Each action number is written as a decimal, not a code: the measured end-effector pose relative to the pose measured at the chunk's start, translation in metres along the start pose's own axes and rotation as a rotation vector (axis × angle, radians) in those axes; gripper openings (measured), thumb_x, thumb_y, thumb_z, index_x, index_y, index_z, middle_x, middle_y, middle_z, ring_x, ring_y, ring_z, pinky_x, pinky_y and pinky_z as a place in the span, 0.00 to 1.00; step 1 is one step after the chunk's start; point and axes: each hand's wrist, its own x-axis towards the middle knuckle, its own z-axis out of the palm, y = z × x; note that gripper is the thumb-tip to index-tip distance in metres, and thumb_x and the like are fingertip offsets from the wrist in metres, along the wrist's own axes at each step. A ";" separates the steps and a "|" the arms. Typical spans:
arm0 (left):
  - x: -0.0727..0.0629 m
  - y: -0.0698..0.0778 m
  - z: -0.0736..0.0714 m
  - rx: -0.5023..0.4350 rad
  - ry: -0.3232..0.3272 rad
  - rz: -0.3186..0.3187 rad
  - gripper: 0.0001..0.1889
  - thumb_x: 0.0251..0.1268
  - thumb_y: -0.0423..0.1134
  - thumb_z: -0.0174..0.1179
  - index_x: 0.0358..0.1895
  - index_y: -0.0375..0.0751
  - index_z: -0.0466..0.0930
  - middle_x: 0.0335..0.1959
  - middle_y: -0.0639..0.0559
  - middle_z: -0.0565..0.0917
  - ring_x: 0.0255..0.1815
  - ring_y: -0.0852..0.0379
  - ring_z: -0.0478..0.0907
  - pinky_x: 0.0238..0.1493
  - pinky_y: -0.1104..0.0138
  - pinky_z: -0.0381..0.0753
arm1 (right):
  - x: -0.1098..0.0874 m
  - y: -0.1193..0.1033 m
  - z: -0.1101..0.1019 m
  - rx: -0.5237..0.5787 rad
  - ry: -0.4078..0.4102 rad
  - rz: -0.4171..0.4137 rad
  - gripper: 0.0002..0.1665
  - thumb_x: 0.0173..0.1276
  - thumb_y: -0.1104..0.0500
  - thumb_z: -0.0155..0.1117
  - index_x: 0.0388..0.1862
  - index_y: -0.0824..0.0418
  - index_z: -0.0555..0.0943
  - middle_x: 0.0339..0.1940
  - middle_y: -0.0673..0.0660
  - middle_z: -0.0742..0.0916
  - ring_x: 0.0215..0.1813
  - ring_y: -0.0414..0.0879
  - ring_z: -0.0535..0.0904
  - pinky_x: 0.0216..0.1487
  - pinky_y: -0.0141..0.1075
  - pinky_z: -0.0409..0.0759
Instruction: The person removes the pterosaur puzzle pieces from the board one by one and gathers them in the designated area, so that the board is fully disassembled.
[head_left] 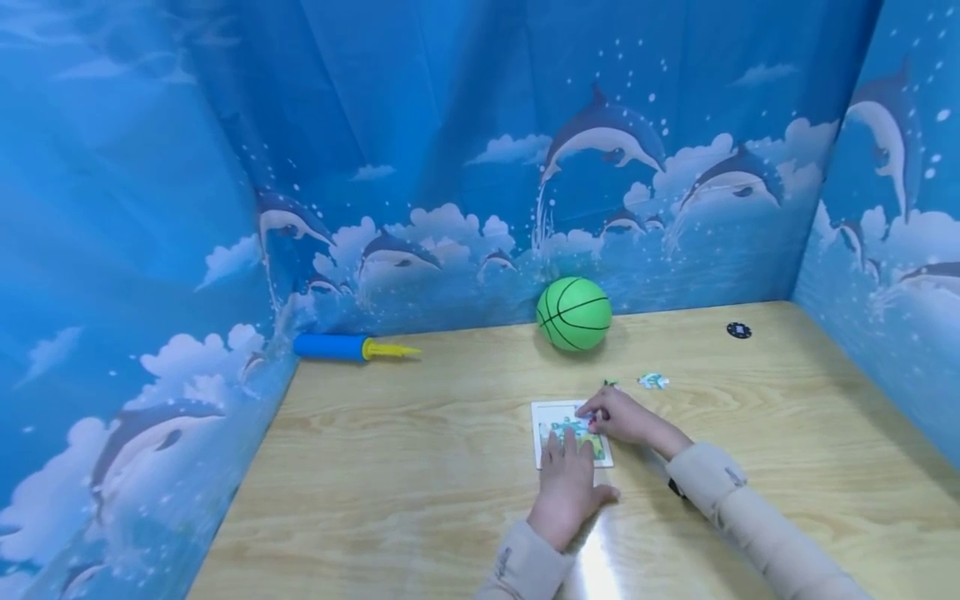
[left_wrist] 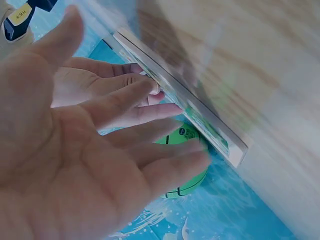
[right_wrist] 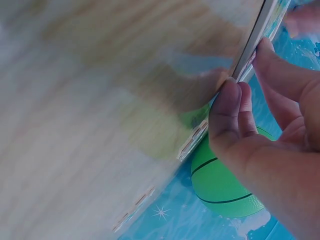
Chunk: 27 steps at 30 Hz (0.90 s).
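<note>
Left hand [head_left: 567, 492], lower centre of frame: fingers spread, tips over near side of puzzle board [head_left: 551, 412]. Board lay flat on table [head_left: 375, 483], just right of and below frame centre. Right hand [head_left: 628, 417] had thumb and fingers bent at board's upper right; couldn't tell if pinching a piece. Fish-shaped piece [head_left: 653, 381] lay loose beyond it. Farther back: blue-yellow pump [head_left: 332, 347] centre left, green ball [head_left: 574, 314] right of centre, black chip [head_left: 738, 331] far right.
</note>
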 end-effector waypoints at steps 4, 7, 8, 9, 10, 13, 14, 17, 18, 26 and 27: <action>0.001 -0.002 0.000 0.014 -0.068 0.041 0.51 0.45 0.70 0.64 0.75 0.55 0.59 0.78 0.50 0.57 0.78 0.40 0.55 0.76 0.49 0.60 | -0.002 -0.002 0.001 -0.006 0.013 -0.006 0.15 0.61 0.66 0.66 0.48 0.65 0.85 0.46 0.62 0.83 0.45 0.48 0.74 0.48 0.45 0.79; 0.002 -0.003 0.000 0.024 -0.134 0.039 0.57 0.38 0.70 0.69 0.76 0.56 0.56 0.79 0.54 0.56 0.78 0.41 0.53 0.77 0.50 0.60 | -0.001 -0.002 0.002 -0.018 0.017 -0.014 0.15 0.61 0.67 0.66 0.48 0.64 0.85 0.47 0.62 0.84 0.47 0.50 0.75 0.51 0.50 0.79; 0.003 -0.003 0.000 0.032 -0.148 0.036 0.59 0.36 0.70 0.70 0.76 0.57 0.55 0.79 0.55 0.55 0.79 0.41 0.53 0.77 0.50 0.59 | -0.001 -0.002 0.002 -0.017 0.017 -0.014 0.14 0.61 0.67 0.66 0.47 0.64 0.85 0.47 0.62 0.84 0.47 0.50 0.75 0.52 0.50 0.78; 0.003 -0.003 -0.001 0.049 -0.154 0.037 0.60 0.35 0.70 0.71 0.77 0.57 0.54 0.79 0.55 0.55 0.79 0.41 0.53 0.77 0.51 0.59 | 0.000 -0.002 0.002 -0.018 0.015 -0.014 0.14 0.61 0.68 0.66 0.47 0.64 0.85 0.47 0.62 0.85 0.47 0.50 0.75 0.51 0.50 0.78; 0.003 -0.003 0.000 0.063 -0.151 0.039 0.60 0.34 0.69 0.72 0.77 0.57 0.54 0.79 0.55 0.55 0.79 0.42 0.53 0.77 0.51 0.60 | 0.000 -0.002 0.002 -0.018 0.012 -0.011 0.14 0.61 0.68 0.66 0.47 0.64 0.85 0.47 0.62 0.84 0.47 0.50 0.75 0.51 0.50 0.78; 0.002 -0.003 0.000 0.092 -0.138 0.044 0.60 0.33 0.69 0.72 0.76 0.57 0.55 0.79 0.55 0.56 0.78 0.42 0.54 0.76 0.51 0.61 | 0.002 -0.003 0.002 -0.025 0.020 -0.002 0.13 0.60 0.69 0.65 0.44 0.62 0.85 0.45 0.60 0.83 0.46 0.50 0.74 0.51 0.49 0.77; 0.002 -0.003 -0.001 0.094 -0.137 0.045 0.60 0.33 0.69 0.72 0.76 0.57 0.55 0.79 0.56 0.56 0.78 0.42 0.54 0.76 0.51 0.61 | 0.003 -0.004 0.002 -0.025 0.025 -0.001 0.12 0.60 0.70 0.65 0.42 0.61 0.85 0.45 0.60 0.82 0.47 0.51 0.74 0.52 0.50 0.76; 0.002 -0.003 -0.003 0.087 -0.142 0.054 0.59 0.35 0.68 0.72 0.76 0.57 0.56 0.79 0.56 0.55 0.79 0.42 0.54 0.76 0.51 0.62 | 0.003 -0.006 0.005 -0.055 0.039 -0.037 0.10 0.60 0.70 0.64 0.35 0.57 0.85 0.45 0.60 0.80 0.51 0.56 0.73 0.58 0.59 0.72; 0.002 -0.003 -0.003 0.083 -0.146 0.057 0.58 0.35 0.68 0.72 0.76 0.57 0.56 0.79 0.57 0.54 0.79 0.42 0.54 0.76 0.51 0.62 | 0.003 -0.007 0.006 -0.066 0.044 -0.053 0.10 0.60 0.71 0.63 0.33 0.56 0.85 0.46 0.61 0.80 0.52 0.57 0.73 0.59 0.61 0.70; 0.000 -0.003 -0.005 0.084 -0.158 0.060 0.57 0.37 0.67 0.71 0.76 0.57 0.56 0.79 0.57 0.54 0.79 0.43 0.54 0.76 0.51 0.62 | 0.001 -0.004 0.008 -0.041 0.049 -0.134 0.12 0.61 0.72 0.61 0.43 0.63 0.81 0.38 0.56 0.83 0.43 0.48 0.77 0.50 0.45 0.80; 0.000 -0.003 -0.005 0.081 -0.159 0.059 0.57 0.37 0.67 0.71 0.76 0.57 0.56 0.79 0.57 0.54 0.79 0.43 0.54 0.76 0.51 0.62 | 0.001 -0.003 0.007 -0.026 0.035 -0.125 0.15 0.61 0.72 0.61 0.47 0.65 0.80 0.37 0.55 0.83 0.41 0.46 0.77 0.47 0.41 0.80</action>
